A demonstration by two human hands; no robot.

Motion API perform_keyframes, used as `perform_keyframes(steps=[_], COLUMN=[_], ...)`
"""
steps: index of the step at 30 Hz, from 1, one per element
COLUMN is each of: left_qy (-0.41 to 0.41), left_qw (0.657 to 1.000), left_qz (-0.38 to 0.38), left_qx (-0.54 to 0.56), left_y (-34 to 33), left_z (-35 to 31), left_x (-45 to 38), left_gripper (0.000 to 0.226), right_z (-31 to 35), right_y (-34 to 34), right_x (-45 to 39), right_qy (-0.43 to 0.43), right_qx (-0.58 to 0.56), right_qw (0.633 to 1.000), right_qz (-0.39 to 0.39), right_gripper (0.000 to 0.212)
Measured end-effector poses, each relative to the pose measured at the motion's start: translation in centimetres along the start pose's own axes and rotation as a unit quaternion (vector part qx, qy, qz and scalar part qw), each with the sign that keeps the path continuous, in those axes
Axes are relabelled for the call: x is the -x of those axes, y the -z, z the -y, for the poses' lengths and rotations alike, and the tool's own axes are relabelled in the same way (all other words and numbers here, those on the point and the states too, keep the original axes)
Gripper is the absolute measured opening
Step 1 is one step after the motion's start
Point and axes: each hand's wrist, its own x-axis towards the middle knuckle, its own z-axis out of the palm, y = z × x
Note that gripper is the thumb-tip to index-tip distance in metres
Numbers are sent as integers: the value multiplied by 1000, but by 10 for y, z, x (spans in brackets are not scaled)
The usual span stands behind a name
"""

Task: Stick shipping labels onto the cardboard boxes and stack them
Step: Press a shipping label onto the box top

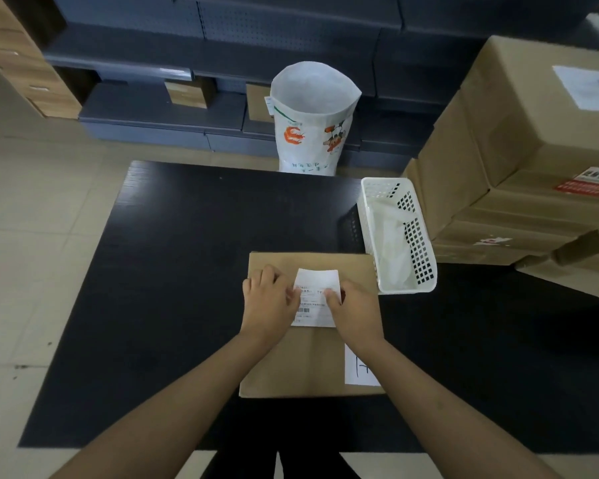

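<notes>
A flat brown cardboard box (301,357) lies on the black table (173,288) in front of me. A white shipping label (315,288) with a barcode sits on the box top, its far edge curling upward. My left hand (268,304) pinches the label's left edge. My right hand (355,311) pinches its right edge with thumb and fingers. A second white sticker (358,368) is on the box's right side near me. A stack of labelled cardboard boxes (519,160) stands at the right.
A white plastic basket (395,195) holding thin white sheets stands at the box's far right corner. An open white printed sack (313,119) stands on the floor beyond the table. Dark grey shelving (222,46) runs along the back.
</notes>
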Motion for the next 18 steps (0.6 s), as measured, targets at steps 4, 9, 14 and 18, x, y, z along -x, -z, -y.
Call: perform_keyframes(steps=[4, 9, 14, 18], left_qy=[-17, 6, -128, -181], left_qw=[999, 995, 989, 969], left_qz=[-25, -90, -20, 81], left_qx=[-43, -32, -69, -144], left_y=[-7, -10, -15, -23], left_z=[0, -9, -16, -5], left_x=[4, 14, 20, 29], left_gripper=[23, 41, 45, 52], right_z=[-6, -8, -9, -21], right_y=[-10, -14, -28, -31], right_x=[1, 3, 6, 10], right_qy=[43, 59, 253, 217], right_qx=[113, 164, 151, 176], right_qw=[990, 965, 935, 955], right_qz=[-77, -196, -197, -104], right_gripper=[28, 61, 45, 48])
